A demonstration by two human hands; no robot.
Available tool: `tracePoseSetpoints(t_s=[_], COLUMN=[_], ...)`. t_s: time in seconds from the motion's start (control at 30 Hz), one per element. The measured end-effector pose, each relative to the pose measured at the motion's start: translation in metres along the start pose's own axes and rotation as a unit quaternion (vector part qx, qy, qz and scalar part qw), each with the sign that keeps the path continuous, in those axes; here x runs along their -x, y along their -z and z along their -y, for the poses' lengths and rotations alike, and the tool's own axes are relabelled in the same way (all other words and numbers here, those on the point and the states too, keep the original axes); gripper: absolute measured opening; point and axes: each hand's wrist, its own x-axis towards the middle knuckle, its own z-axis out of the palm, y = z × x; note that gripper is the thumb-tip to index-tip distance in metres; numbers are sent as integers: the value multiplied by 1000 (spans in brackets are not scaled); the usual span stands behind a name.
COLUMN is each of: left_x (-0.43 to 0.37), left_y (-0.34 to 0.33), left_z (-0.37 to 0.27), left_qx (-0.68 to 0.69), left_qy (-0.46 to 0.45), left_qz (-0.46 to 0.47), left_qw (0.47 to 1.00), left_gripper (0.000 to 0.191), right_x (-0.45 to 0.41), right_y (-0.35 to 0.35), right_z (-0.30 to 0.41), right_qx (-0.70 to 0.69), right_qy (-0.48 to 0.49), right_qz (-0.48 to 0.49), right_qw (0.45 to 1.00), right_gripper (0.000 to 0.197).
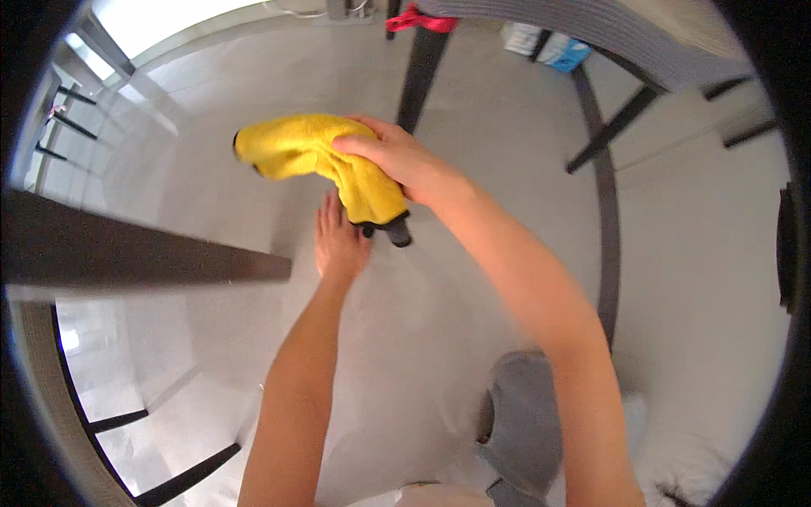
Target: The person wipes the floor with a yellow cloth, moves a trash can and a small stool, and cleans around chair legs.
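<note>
My right hand [396,155] grips a folded yellow cloth [317,142] with black edging, thumb on top. The cloth is bent in an arc above the grey floor, its left end slightly blurred. A dark grey part sticks out at its lower right end; I cannot tell whether it belongs to the cloth. Below the cloth, my left hand [339,241] lies on the floor with its palm down and its fingers stretched forward, partly behind the black edging.
A dark table leg [158,247] reaches in from the left. Ahead stands another dark leg [424,70] with a red ribbon [421,22]. Blue-and-white packages [561,52] lie at the upper right, near a dark skirting strip [607,241]. Chair legs [190,475] show at the lower left.
</note>
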Motion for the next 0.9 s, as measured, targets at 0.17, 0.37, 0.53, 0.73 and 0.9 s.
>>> tracePoseSetpoints(t_s=[0.17,0.37,0.53,0.73,0.9], left_x=[-9,121,203,274,320], left_y=[21,103,153,211,224], left_z=[34,-29,-103,-171,-213], left_qx=[396,696,689,676,635], left_qy=[54,22,-69,-127,-181], left_qz=[91,276,276,303,378], left_qw=[912,663,667,660,649], left_gripper=[56,55,57,59,60], right_x=[142,312,450,593,718], right_y=[12,11,-26,-61,-111], right_z=[86,149,179,194,179], right_qx=[111,283,578,563,619], right_qy=[-98,-98,-31,-111,-128], right_qz=[44,-79,-204,-321,-347], right_qw=[988,951,790,753,693], right_gripper=[53,47,38,36,34])
